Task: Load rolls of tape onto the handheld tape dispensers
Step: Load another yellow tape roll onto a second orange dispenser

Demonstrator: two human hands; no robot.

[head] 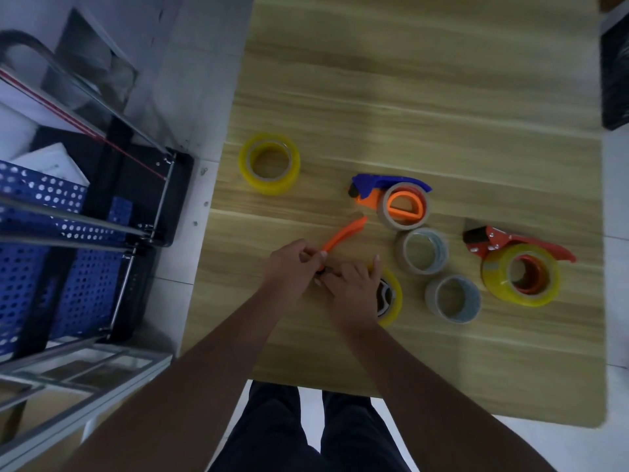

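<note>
An orange tape dispenser (343, 234) lies on the wooden table (408, 97) near its front left. My left hand (289, 267) grips its handle end. My right hand (354, 287) holds its head, where a yellow tape roll (391, 298) sits on the wheel, mostly hidden under the hand. A blue and orange dispenser (391, 195) holds a brown roll (405, 206). Further right a red dispenser (493, 243) carries a yellow roll (520, 274). Loose rolls: one yellow (269, 163) at the left, two clear ones (422, 250) (452, 298) in the middle.
A metal trolley with blue perforated panels (68, 253) stands on the floor left of the table. A dark object (616, 73) sits at the far right edge. My legs (306, 430) show below the table's front edge.
</note>
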